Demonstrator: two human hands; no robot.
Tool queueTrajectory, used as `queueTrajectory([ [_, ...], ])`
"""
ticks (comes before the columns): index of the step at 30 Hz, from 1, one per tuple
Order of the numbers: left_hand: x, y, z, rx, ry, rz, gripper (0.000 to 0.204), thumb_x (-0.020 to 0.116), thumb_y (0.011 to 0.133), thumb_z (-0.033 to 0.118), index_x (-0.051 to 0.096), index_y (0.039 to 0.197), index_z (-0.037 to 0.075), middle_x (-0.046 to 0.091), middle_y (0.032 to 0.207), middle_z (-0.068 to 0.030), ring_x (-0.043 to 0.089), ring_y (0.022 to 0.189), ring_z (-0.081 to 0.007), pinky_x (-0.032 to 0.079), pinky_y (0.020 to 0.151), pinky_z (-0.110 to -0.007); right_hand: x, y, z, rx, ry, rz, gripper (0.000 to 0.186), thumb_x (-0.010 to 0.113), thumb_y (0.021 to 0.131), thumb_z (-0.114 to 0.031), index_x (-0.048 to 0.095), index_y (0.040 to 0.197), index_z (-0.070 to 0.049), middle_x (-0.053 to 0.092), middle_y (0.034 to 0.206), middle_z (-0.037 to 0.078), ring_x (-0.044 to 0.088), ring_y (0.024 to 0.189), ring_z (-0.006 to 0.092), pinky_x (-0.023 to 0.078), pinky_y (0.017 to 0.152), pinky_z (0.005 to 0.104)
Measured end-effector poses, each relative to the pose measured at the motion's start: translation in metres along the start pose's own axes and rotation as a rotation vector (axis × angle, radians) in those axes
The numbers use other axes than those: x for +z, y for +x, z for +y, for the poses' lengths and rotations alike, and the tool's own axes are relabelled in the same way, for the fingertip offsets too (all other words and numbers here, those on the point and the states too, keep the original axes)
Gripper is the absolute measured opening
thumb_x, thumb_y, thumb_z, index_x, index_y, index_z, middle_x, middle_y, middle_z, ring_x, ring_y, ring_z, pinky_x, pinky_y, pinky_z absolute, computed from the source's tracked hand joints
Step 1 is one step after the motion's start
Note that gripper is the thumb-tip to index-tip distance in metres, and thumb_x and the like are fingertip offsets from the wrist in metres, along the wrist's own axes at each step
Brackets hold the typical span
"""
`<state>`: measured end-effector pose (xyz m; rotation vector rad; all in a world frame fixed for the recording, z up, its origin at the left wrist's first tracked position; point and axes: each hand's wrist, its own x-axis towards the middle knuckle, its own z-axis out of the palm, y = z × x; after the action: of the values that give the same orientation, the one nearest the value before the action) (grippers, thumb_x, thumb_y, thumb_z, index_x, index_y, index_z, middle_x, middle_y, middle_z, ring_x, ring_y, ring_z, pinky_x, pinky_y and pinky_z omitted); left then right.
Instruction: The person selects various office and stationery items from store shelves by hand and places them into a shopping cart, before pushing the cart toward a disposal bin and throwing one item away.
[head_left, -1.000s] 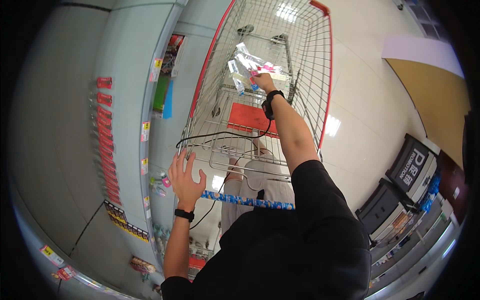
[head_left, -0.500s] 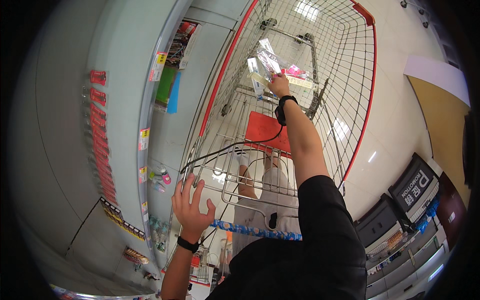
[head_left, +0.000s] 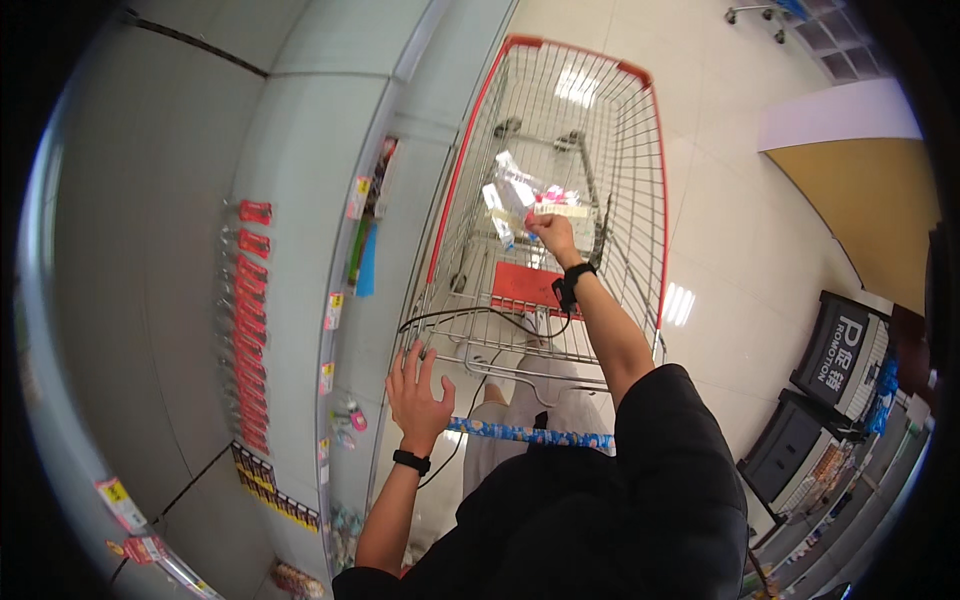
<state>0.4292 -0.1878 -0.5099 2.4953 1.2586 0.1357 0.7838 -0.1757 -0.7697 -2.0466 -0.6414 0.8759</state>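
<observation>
One blue handle point(head_left: 530, 432) lies nearest; by its left end our left hand point(head_left: 418, 402) spreads wide. Farther, our right hand point(head_left: 550, 232), fingers narrow, is at the packs point(head_left: 518, 188) in the cart point(head_left: 633, 72); we cannot tell if it grips one. A light edge pinch seems best. Unlike half a second ago, the far rim shows whole.

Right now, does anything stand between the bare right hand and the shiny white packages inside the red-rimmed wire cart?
Nothing visible does: the right hand is inside the cart, close beside the packages.
</observation>
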Motion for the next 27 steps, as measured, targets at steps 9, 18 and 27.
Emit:
queueTrajectory([
  [9,-0.016,-0.047,-0.012,0.136,-0.140,0.251,0.026,0.060,0.080,0.014,0.059,0.105,0.007,0.056,0.122,-0.0094,0.046,0.123,-0.0308,0.033,0.101,-0.045,-0.101,-0.169,-0.192,0.011,0.690,-0.173,0.018,0.068,0.081,0.000,0.068,0.099,0.003,0.070,0.097,0.010,0.067,0.088,0.0160,0.054,0.082,0.0264],
  [18,-0.098,-0.057,-0.022,0.232,-0.716,0.328,0.044,0.065,0.080,0.001,0.051,0.121,0.003,0.051,0.126,-0.0129,0.059,0.082,-0.0204,0.050,0.071,-0.030,-0.083,-0.290,-0.366,-0.529,0.541,-0.336,0.012,0.069,0.082,0.000,0.061,0.090,-0.002,0.065,0.086,0.002,0.061,0.079,0.0082,0.049,0.074,0.0223],
  [27,-0.252,-0.122,-0.028,0.068,-0.702,0.815,0.037,0.070,0.081,0.008,0.054,0.114,0.004,0.053,0.111,-0.0086,0.054,0.066,-0.0157,0.047,0.064,-0.027,-0.030,-0.431,-0.506,-0.837,0.251,-0.726,0.016,0.071,0.083,-0.001,0.059,0.092,-0.004,0.063,0.087,0.000,0.063,0.085,0.0082,0.050,0.077,0.0225],
])
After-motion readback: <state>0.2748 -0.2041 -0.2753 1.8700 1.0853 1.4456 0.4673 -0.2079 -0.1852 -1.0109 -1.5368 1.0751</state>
